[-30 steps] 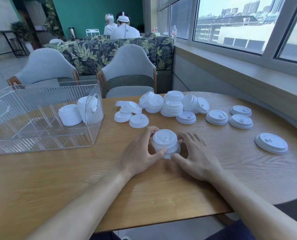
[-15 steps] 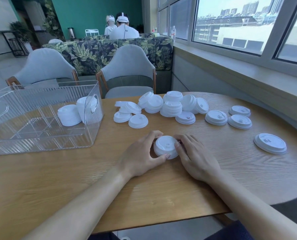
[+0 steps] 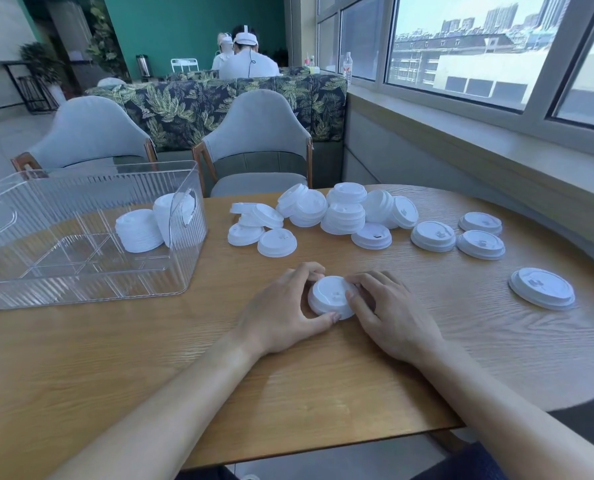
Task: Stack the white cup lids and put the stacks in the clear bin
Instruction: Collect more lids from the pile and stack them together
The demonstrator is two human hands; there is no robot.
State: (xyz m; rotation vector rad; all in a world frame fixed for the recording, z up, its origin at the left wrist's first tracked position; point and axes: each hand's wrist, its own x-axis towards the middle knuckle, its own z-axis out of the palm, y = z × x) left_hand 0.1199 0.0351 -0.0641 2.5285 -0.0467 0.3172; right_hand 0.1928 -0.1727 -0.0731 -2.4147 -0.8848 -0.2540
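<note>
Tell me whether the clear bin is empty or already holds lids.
Not empty. The clear bin already holds two stacks of white lids at its right end, seen through the wall.

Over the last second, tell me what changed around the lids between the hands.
The stack of lids between the hands went from tilted and uneven to pressed down flat and squared. The left hand and right hand closed in, fingers curled round it. The clear bin with its stacks and the loose lids on the table stayed put.

lid stack [image 3: 332, 296]: askew → pressed flush | both hands closed in tighter
</note>
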